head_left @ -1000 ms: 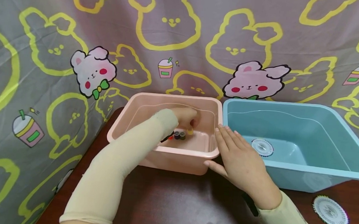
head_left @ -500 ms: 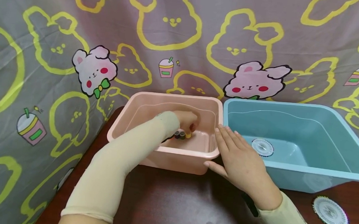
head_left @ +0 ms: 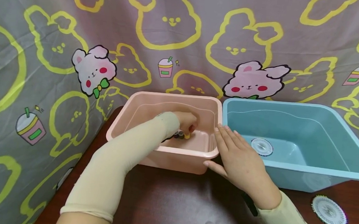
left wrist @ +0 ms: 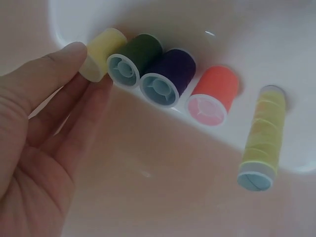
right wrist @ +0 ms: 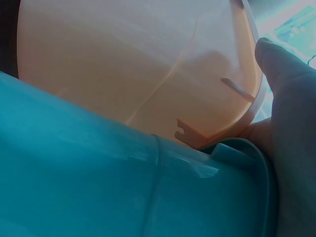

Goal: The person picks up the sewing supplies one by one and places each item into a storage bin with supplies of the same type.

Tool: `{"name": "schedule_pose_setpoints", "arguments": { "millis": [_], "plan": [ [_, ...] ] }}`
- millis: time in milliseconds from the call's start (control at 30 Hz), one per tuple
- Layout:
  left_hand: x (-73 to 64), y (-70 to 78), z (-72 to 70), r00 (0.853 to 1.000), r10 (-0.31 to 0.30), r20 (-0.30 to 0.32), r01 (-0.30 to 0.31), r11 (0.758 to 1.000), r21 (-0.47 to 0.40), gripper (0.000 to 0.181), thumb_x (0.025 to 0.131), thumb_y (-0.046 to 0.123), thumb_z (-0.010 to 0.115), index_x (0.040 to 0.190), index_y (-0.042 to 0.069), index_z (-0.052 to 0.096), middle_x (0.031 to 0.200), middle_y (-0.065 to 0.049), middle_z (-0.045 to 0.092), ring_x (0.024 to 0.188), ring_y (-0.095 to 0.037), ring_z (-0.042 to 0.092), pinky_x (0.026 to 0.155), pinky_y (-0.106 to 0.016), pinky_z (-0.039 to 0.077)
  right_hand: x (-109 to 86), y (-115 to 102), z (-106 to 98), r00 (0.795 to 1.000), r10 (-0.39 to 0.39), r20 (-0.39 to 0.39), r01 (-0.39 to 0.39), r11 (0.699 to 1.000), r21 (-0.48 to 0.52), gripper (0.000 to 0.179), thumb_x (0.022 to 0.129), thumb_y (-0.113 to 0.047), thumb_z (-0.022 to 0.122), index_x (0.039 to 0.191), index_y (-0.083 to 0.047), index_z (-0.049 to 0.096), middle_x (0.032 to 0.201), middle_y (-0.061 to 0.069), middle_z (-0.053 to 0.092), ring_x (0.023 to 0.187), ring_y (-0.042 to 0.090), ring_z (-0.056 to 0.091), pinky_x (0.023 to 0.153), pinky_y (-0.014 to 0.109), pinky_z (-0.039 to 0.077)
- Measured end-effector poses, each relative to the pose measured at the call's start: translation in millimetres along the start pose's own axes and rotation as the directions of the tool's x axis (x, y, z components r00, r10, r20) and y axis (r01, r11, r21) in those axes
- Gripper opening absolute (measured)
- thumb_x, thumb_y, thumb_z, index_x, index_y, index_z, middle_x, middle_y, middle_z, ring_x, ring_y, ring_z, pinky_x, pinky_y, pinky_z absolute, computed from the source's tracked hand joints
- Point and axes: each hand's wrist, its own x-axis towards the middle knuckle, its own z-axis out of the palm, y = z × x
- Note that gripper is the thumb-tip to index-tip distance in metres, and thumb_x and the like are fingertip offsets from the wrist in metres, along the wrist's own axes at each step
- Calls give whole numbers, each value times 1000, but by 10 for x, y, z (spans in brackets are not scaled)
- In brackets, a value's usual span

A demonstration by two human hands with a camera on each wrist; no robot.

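Note:
Inside the pink basin (head_left: 176, 162), my left hand (head_left: 186, 120) pinches a pale yellow thread spool (left wrist: 106, 52) between thumb and fingers. Beside that spool lie a green spool (left wrist: 143, 52), a dark purple spool (left wrist: 175, 69) and a coral spool (left wrist: 217, 86) in a row. A longer, slim yellow spool (left wrist: 266, 131) lies apart at the row's other end in the left wrist view. My right hand (head_left: 241, 161) rests with straight fingers where the pink basin and the blue basin (head_left: 297, 170) meet, its thumb at the pink basin's outer wall.
A white pin wheel (head_left: 262, 147) lies in the blue basin. Another pin wheel (head_left: 329, 211) is on the dark wooden table (head_left: 173, 201), right of the hands. A patterned curtain (head_left: 184, 39) hangs close behind both basins.
My left hand has lowered slightly in the pink basin and come onto the yellow spool. The right hand stays where it was.

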Motion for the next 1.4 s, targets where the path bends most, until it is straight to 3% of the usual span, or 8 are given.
{"name": "schedule_pose_setpoints", "arguments": {
  "millis": [367,800,1133,1400],
  "plan": [
    [19,-22,17,999,-24,23,24,1000,-12,16,88,10,79,102,7,74,90,2,63,84,-13,55,76,-24,46,13,2,6,1000,1,8,-1,1000,-6,94,89,-63,65,148,7,44,156,23,40,144,37,39,116,51,34],
    [104,-75,66,999,-44,32,44,999,-5,17,83,6,80,84,15,66,86,4,61,82,-13,55,75,-25,45,17,-11,4,1000,5,6,-5,1000,-2,95,87,-62,68,148,7,44,155,23,41,144,37,40,116,51,34],
    [85,-98,45,999,-37,25,37,999,-11,12,84,8,80,92,12,71,86,4,61,81,-13,54,73,-25,45,31,-9,0,999,20,36,-20,1000,2,95,89,-63,66,149,6,43,157,23,39,145,37,38,117,51,33],
    [37,-86,1,999,-34,24,36,998,-58,15,84,4,78,98,8,73,83,4,61,77,-11,51,70,-24,43,20,-2,26,1000,2,3,-2,1000,1,94,93,-68,54,149,7,43,156,23,41,144,37,39,116,51,35]
  ]
}}
